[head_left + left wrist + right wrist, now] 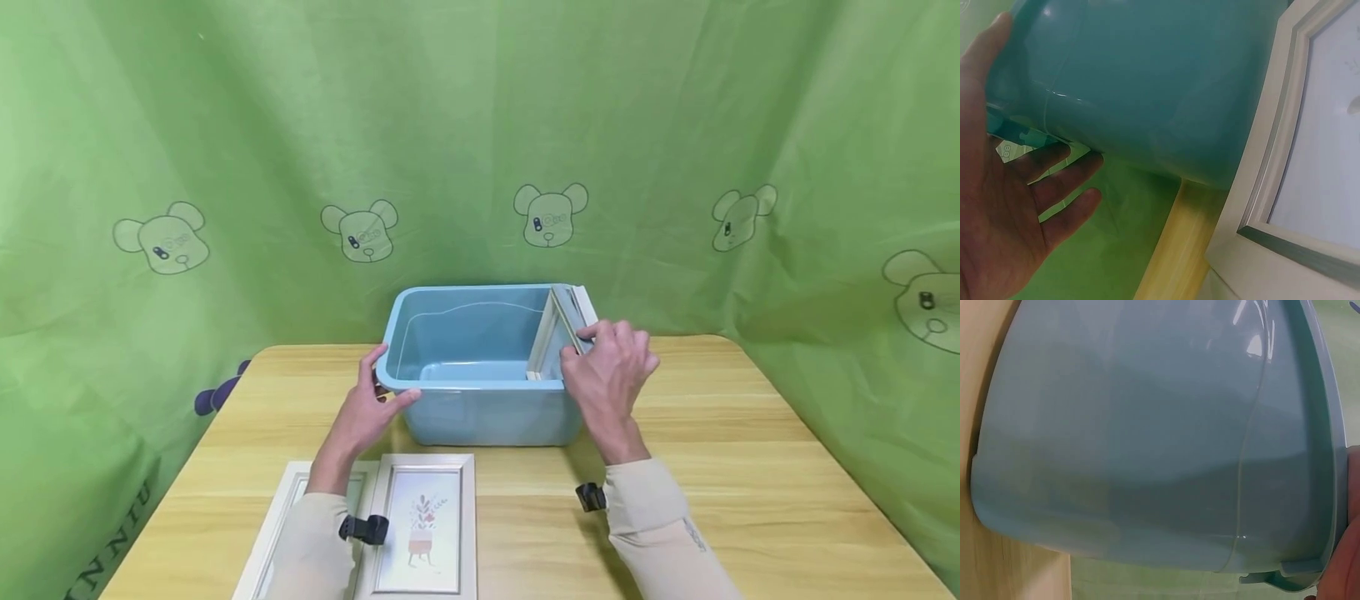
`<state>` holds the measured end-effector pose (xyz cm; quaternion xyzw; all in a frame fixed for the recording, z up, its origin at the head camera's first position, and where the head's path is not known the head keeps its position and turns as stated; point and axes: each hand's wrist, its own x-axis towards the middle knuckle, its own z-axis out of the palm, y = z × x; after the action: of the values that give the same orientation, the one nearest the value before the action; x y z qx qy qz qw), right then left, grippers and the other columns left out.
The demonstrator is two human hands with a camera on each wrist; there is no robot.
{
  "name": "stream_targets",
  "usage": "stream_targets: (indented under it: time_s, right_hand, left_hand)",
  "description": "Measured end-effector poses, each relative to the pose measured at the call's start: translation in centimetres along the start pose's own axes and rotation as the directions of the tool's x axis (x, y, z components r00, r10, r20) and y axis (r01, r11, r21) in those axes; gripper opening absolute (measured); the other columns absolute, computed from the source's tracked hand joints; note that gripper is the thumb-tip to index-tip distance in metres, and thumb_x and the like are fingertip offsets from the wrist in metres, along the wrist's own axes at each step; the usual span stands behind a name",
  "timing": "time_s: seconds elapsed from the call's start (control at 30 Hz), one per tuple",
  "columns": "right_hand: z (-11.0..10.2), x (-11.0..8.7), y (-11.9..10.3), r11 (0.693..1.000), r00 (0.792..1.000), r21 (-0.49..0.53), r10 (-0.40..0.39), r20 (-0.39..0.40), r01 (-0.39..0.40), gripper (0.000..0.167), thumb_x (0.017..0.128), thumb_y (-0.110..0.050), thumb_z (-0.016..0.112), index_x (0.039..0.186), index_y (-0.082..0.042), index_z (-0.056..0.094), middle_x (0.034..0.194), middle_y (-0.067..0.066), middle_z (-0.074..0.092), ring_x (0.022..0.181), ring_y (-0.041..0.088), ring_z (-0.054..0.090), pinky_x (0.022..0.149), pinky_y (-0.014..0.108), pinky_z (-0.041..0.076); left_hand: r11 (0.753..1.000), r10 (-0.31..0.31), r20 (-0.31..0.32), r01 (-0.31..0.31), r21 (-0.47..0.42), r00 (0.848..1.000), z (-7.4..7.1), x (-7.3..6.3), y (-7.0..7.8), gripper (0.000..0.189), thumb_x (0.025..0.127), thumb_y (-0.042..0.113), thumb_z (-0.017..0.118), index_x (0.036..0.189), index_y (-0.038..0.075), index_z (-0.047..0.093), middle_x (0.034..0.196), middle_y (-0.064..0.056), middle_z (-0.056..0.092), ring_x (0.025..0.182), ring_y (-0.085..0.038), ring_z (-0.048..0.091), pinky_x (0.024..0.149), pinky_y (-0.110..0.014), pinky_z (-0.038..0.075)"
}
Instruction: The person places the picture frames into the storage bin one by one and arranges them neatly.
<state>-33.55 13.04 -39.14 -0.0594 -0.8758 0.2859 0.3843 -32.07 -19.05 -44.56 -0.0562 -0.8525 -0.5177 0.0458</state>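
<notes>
You can read "NNIU" on the green cloth, lower L; txt on the bear prints & the mark on your R sleeve are too small to read. Your R hand has its fingers curled, pinching the upper edge of a pic frame tilted at the R end of the blue bin. Your L hand has fingers spread, nearly straight, touching the bin's near L corner, w/ a flower-pot print lying just below on the table.
</notes>
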Motion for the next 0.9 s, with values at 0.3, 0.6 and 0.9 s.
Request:
stream_targets:
  time_s: [0.3, 0.6, 0.9]
  right_hand:
    - [0.0, -0.2, -0.1, 0.999, 0.999, -0.004, -0.033, -0.020, 0.033, 0.025, 0.069, -0.008, 0.074, 0.093, -0.004, 0.071, 0.087, 0.017, 0.069, 0.087, 0.035, 0.044, 0.080, 0.050, 0.027]
    - [-0.1, 0.0, -0.3, 0.992, 0.993, -0.058, -0.111, -0.035, 0.108, 0.022, 0.068, -0.008, 0.075, 0.090, -0.007, 0.071, 0.091, 0.015, 0.066, 0.084, 0.034, 0.042, 0.077, 0.051, 0.025]
    - [-0.4, 0.7, -1.3, 0.979, 0.986, -0.126, -0.150, 0.077, 0.159, 0.020, 0.072, -0.012, 0.078, 0.091, -0.011, 0.074, 0.081, 0.013, 0.066, 0.078, 0.032, 0.049, 0.077, 0.049, 0.029]
  left_hand:
    - [1.000, 0.001, 0.003, -0.001, -0.010, 1.000, 0.0, 0.0, 0.0, 0.099, 0.079, 0.054, 0.074, 0.153, 0.035, 0.011, 0.140, -0.022, 0.053, 0.129, -0.033, 0.053, 0.106, -0.050, 0.045]
    - [1.000, -0.007, -0.002, 0.007, -0.011, 1.000, 0.0, -0.1, -0.2, 0.098, 0.079, 0.054, 0.074, 0.153, 0.036, 0.011, 0.140, -0.022, 0.052, 0.129, -0.033, 0.052, 0.106, -0.050, 0.045]
    - [1.000, -0.008, 0.002, 0.008, -0.017, 1.000, -0.1, -0.1, 0.0, 0.098, 0.079, 0.053, 0.074, 0.153, 0.037, 0.011, 0.142, -0.021, 0.051, 0.130, -0.033, 0.052, 0.107, -0.051, 0.043]
